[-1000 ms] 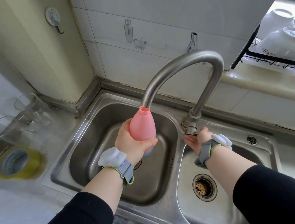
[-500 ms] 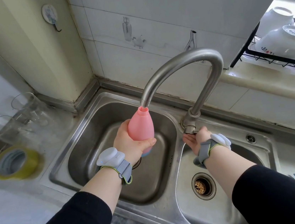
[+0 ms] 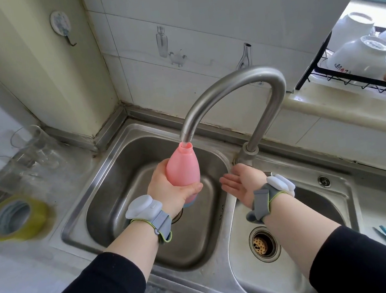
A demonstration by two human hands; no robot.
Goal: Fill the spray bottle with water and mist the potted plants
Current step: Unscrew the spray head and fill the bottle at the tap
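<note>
2 hands busy here: my left hand [image 3: 170, 187] grips the pink bottle [image 3: 182, 166] with its mouth right under the faucet [image 3: 233, 87] spout, right hand [image 3: 241, 180] flat open nearby, so I keep it centered.

Pink bottle [image 3: 183, 167] in my left hand [image 3: 168, 189], a bit of blue at its base. Brushed grey steel tap [image 3: 233, 87] and sink [image 3: 123, 140]. My sleeves [image 3: 102, 291] are black, wristbands [image 3: 146, 213] white and grey with lime edging. Yellow tape roll [image 3: 16, 218] on the left. White bowls [image 3: 363, 57] in a black wire rack [image 3: 364, 81]. White wall tiles [image 3: 196, 19] with grey bottle drawings.
</note>
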